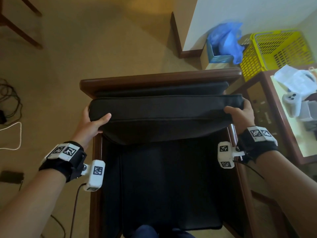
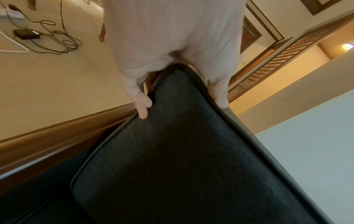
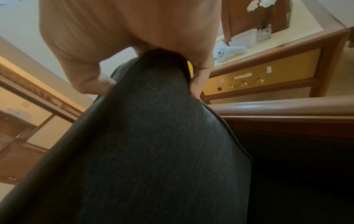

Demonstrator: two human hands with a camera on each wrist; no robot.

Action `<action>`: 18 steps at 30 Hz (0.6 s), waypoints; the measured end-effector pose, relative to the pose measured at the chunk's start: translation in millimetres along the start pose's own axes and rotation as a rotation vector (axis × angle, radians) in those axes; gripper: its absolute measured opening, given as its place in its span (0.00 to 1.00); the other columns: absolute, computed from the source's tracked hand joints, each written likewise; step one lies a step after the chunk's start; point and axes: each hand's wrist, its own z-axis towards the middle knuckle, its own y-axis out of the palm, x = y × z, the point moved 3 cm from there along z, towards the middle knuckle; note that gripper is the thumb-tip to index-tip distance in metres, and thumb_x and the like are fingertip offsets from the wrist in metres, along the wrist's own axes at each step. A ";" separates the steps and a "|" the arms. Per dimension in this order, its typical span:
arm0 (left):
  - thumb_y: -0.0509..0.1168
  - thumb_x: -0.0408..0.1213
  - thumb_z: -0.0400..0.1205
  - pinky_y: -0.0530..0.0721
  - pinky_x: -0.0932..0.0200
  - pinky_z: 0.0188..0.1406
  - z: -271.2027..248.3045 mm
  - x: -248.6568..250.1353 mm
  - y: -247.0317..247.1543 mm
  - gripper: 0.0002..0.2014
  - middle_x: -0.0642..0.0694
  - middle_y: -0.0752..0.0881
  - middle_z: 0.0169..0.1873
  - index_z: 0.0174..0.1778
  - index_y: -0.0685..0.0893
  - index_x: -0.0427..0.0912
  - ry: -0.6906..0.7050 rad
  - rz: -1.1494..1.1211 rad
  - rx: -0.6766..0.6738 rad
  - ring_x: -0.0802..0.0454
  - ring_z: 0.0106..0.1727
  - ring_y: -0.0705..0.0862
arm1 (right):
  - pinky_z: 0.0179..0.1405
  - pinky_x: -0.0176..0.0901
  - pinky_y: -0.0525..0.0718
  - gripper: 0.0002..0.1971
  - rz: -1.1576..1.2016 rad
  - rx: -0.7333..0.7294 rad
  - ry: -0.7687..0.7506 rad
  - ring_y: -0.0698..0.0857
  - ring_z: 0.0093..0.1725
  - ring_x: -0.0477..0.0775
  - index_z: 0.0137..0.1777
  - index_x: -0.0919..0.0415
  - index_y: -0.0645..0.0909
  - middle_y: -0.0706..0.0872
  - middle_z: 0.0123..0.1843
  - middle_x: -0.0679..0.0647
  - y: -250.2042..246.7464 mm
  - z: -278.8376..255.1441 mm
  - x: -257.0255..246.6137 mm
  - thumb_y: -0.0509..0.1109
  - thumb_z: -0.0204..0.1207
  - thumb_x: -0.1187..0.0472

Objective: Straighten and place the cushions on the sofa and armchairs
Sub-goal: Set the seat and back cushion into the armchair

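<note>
A flat dark grey cushion [image 1: 164, 109] hangs lifted over the wooden armchair [image 1: 154, 79], in front of its backrest. My left hand [image 1: 92, 121] grips the cushion's left corner [image 2: 172, 106], thumb on the near face and fingers behind. My right hand [image 1: 240, 112] grips its right corner [image 3: 153, 91] the same way. Another dark cushion [image 1: 163, 89] stands against the backrest behind it. Below, the dark seat cushion [image 1: 168, 186] lies in the chair frame.
A wooden side table [image 1: 281, 131] with white bags and a white controller stands right of the chair. Behind are a yellow basket [image 1: 277, 50] and a box holding a blue bag [image 1: 226, 42]. Cables [image 1: 10, 103] lie on the carpet at left.
</note>
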 end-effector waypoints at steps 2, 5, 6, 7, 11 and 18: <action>0.72 0.40 0.81 0.83 0.57 0.46 6.1 10.2 1.7 0.37 0.62 0.78 0.57 0.83 0.61 0.55 -0.005 0.020 -0.025 0.60 0.56 0.81 | 0.49 0.48 0.91 0.37 0.115 -0.027 0.018 0.87 0.55 0.56 0.72 0.52 0.76 0.85 0.60 0.54 -0.6 2.0 -0.9 0.80 0.59 0.56; 0.71 0.39 0.82 0.83 0.55 0.46 14.6 22.3 2.9 0.35 0.56 0.75 0.64 0.80 0.60 0.59 -0.013 0.075 -0.111 0.51 0.66 0.77 | 0.31 0.37 0.87 0.27 0.305 -0.093 0.140 0.86 0.43 0.52 0.67 0.55 0.77 0.86 0.53 0.54 -0.5 7.6 5.3 0.81 0.68 0.63; 0.73 0.40 0.80 0.83 0.51 0.51 16.9 23.1 1.2 0.36 0.55 0.74 0.66 0.78 0.59 0.62 -0.014 0.095 -0.140 0.50 0.68 0.76 | 0.37 0.41 0.87 0.25 0.345 -0.107 0.177 0.86 0.43 0.53 0.63 0.54 0.79 0.86 0.52 0.54 0.1 8.0 8.5 0.82 0.66 0.62; 0.77 0.44 0.76 0.83 0.46 0.58 18.5 21.1 -2.4 0.41 0.54 0.73 0.68 0.77 0.58 0.63 -0.014 0.117 -0.169 0.48 0.71 0.75 | 0.45 0.45 0.86 0.23 0.365 -0.111 0.207 0.84 0.42 0.53 0.58 0.52 0.81 0.87 0.50 0.53 0.2 7.0 11.7 0.83 0.64 0.61; 0.86 0.66 0.40 0.75 0.39 0.75 9.6 6.1 -16.9 0.76 0.50 0.71 0.76 0.84 0.53 0.56 -0.003 0.197 -0.233 0.48 0.75 0.73 | 0.47 0.50 0.81 0.21 0.386 -0.117 0.233 0.81 0.40 0.55 0.53 0.54 0.82 0.85 0.49 0.56 -6.2 4.9 28.8 0.82 0.60 0.62; 0.90 0.43 0.52 0.72 0.40 0.75 -3.9 -24.1 -35.7 0.63 0.44 0.71 0.78 0.77 0.58 0.66 0.157 0.543 -0.129 0.41 0.77 0.72 | 0.47 0.48 0.80 0.13 0.469 -0.290 0.350 0.82 0.41 0.54 0.46 0.53 0.81 0.84 0.44 0.52 -27.8 -7.0 23.7 0.76 0.62 0.59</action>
